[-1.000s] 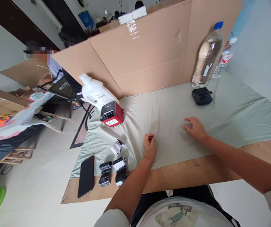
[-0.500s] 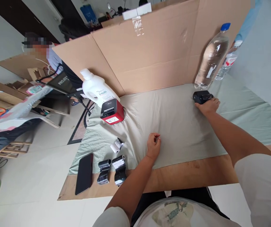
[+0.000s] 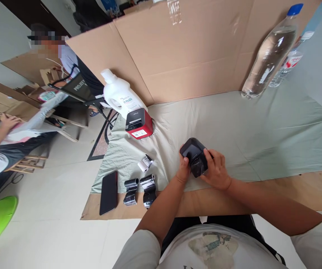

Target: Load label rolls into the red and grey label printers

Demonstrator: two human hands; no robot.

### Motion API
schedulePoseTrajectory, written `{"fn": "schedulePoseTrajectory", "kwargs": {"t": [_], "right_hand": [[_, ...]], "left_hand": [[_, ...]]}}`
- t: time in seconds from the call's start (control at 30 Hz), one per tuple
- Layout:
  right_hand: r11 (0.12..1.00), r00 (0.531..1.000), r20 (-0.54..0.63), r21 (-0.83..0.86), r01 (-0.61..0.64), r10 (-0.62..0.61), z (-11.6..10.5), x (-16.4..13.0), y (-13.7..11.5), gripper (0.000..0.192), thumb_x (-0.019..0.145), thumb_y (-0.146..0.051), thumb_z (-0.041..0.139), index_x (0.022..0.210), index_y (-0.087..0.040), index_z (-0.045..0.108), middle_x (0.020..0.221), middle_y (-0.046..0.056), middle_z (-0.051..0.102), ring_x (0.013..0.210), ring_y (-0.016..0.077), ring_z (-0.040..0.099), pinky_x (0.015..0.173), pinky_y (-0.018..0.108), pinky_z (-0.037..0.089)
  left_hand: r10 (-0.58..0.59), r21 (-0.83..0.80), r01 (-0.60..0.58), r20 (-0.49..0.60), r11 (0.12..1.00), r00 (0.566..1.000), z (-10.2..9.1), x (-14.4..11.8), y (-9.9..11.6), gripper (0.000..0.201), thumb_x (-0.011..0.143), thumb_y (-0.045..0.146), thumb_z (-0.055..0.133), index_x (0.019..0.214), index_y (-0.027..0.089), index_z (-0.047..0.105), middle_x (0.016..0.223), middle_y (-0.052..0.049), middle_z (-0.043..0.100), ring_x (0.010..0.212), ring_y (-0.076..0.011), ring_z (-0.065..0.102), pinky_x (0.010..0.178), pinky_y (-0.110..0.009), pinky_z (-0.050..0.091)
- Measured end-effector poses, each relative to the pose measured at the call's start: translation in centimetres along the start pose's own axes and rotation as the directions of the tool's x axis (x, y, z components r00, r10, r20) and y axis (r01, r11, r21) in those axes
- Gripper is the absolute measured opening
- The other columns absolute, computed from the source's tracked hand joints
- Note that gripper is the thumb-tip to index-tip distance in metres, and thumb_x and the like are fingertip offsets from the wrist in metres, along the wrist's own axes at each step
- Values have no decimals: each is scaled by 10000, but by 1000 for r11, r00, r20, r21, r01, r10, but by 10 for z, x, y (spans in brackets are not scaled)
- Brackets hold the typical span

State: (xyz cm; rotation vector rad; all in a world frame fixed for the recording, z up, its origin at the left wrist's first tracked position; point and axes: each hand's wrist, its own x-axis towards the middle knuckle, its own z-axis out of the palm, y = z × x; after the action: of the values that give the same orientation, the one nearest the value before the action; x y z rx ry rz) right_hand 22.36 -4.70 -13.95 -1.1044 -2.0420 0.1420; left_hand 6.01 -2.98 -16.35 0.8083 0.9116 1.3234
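Between my two hands is a black boxy device (image 3: 193,149) with rounded corners and a shiny dark part on its near side; I cannot make out its exact kind. My left hand (image 3: 183,168) grips its left side, thumb on the near face. My right hand (image 3: 216,168) closes on its right side with the fingertips at the edge. To the left lie a small white paper roll (image 3: 144,165) with a printed end and two black glossy rolls, one farther left (image 3: 131,191) and one nearer my arm (image 3: 149,190).
A red and black box-shaped machine (image 3: 140,124) stands before a white jug (image 3: 124,95). A dark phone (image 3: 108,193) lies at the left table edge. A large water bottle (image 3: 273,56) and a smaller one (image 3: 287,67) stand back right by a cardboard panel (image 3: 189,56). Two other people are at left.
My right hand has brought the black device from beside the bottles to the near middle of the table. My left hand has closed on it too. The view has shifted slightly.
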Motion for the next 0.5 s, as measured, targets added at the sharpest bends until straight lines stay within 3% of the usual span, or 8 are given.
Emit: {"fn": "schedulePoseTrajectory", "kwargs": {"t": [0.1,0.17,0.23,0.3,0.4,0.5], "right_hand": [[992,991,132,125,-25,9,3,-5,5,864,793,-323,624,1553,-202,231,1372,201,452,1262,405,466,1060,648,401],[959,978,204,267,-96,41,0,-2,18,705,813,-243,545,1491,-238,351,1331,165,500,1237,352,504,1048,607,443],[886,967,207,406,-225,151,-1,3,31,538,860,-209,453,1394,-277,453,1278,123,549,1203,290,545,1022,546,490],[775,935,205,523,-355,290,3,8,36,449,925,-256,388,1367,-296,456,1299,103,557,1200,250,564,1011,498,514],[685,895,265,577,-445,358,14,10,30,581,946,-452,457,1480,-279,311,1445,128,476,1297,262,518,1073,501,477],[744,894,279,497,-446,349,22,7,20,907,841,-579,623,1555,-247,173,1543,160,361,1427,310,384,1166,543,368]], "left_hand": [[133,68,-128,-85,989,987,-6,0,5,1031,682,565,822,1507,329,251,1357,-74,557,1204,-240,587,1095,-391,422],[135,108,-123,-105,987,985,-8,2,7,1030,668,513,846,1500,320,271,1352,-78,553,1193,-241,592,1084,-390,429],[111,123,-100,-86,987,990,-8,4,10,976,674,520,835,1478,305,326,1378,-88,533,1220,-257,577,1083,-395,428],[102,163,-94,-38,982,994,-6,5,11,945,663,510,842,1454,282,378,1383,-95,527,1246,-271,560,1106,-408,404],[96,246,-96,12,964,995,-2,4,13,950,622,470,877,1429,252,426,1344,-105,552,1264,-292,540,1140,-434,361],[90,274,-91,18,957,996,-1,4,15,919,623,460,881,1413,260,457,1345,-96,553,1301,-299,508,1159,-429,336]]}}
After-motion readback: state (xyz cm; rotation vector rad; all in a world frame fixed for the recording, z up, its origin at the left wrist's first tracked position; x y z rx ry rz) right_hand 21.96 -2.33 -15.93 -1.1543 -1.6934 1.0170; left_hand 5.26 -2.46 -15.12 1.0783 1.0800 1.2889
